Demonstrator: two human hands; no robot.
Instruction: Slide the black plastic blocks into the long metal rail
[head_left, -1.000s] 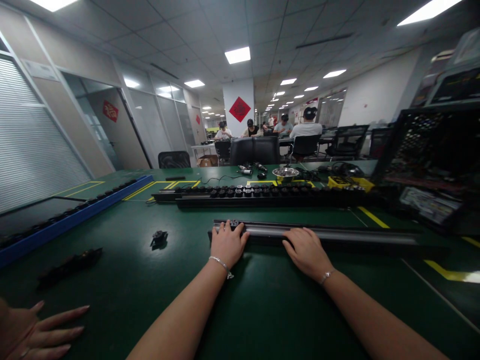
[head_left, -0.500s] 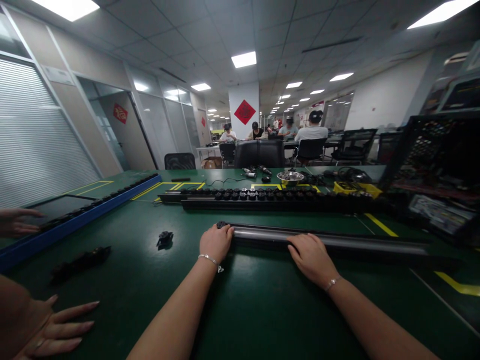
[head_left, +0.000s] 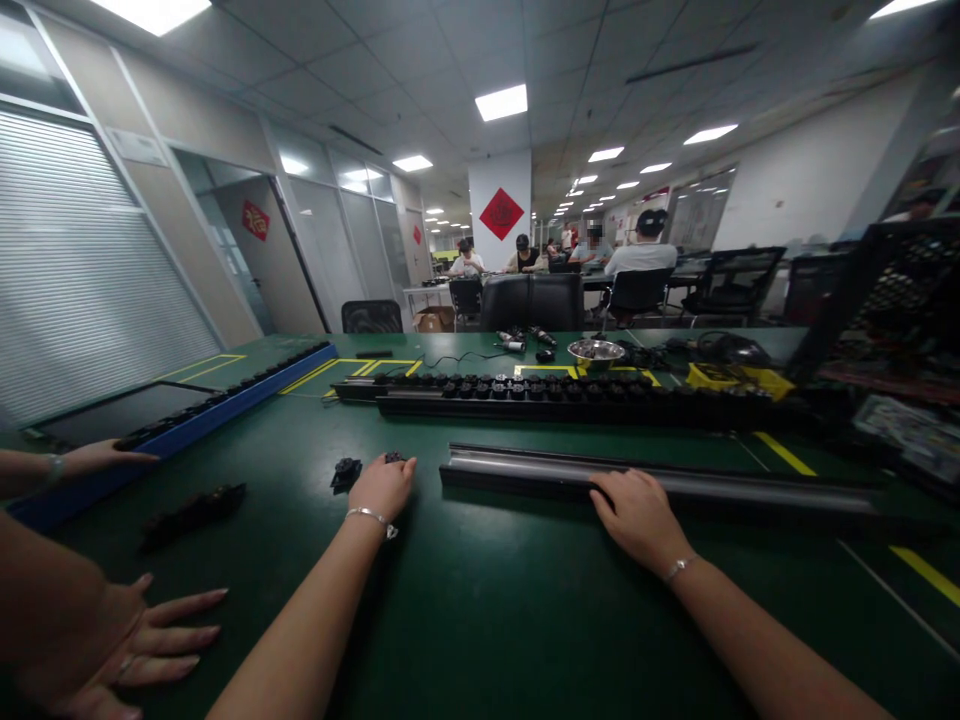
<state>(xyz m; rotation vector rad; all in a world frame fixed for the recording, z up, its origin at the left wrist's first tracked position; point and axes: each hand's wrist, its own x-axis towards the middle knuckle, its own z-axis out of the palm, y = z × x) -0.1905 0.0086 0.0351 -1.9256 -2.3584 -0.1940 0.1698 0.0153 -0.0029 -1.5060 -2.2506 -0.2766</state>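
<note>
My left hand [head_left: 382, 487] is closed on a small black part [head_left: 395, 457], mostly hidden by the fingers. It is off the left end of a long black channel rail [head_left: 517, 465] with a shiny grey inside. A similar black part [head_left: 346, 474] lies on the table just left of that hand. My right hand [head_left: 636, 515] grips the near wall of the rail around its middle, thumb outside and fingers bent over the edge.
On the left, another person's hands [head_left: 161, 635] show, one spread low and one on a blue rail [head_left: 225, 415]. A row of black parts [head_left: 187, 515] lies between them. Farther back are a filled black rail [head_left: 525, 405], a metal bowl [head_left: 596, 351] and a yellow tray [head_left: 739, 380].
My left hand has pulled away leftward from the rail's end, with the small black part in it. My right hand stays on the rail. The other person's far hand has moved onto the blue rail.
</note>
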